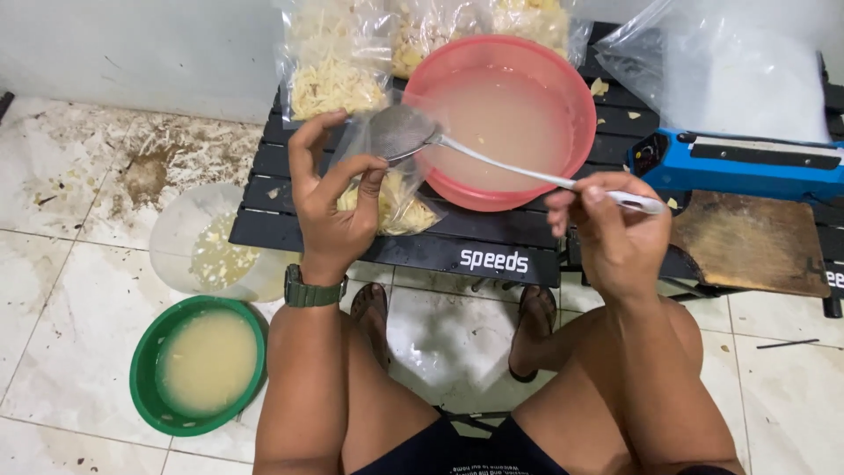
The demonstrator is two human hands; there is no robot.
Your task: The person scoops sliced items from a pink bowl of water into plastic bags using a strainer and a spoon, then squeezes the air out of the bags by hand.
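Seen from above: low black slatted surface carrying a red round plastic basin of cloudy water, set close so the small wire-mesh strainer on its long white handle can pass straight from water to bag. Clear plastic bag partly filled with pale yellow shreds, upright at the surface's near edge just beside the basin, mouth held wide under the strainer. Left hand raised palm-in, fingers clamped on the bag's rim; right hand level, fingers pinched together on the handle's end.

Olive wristwatch, dark shorts, sandals
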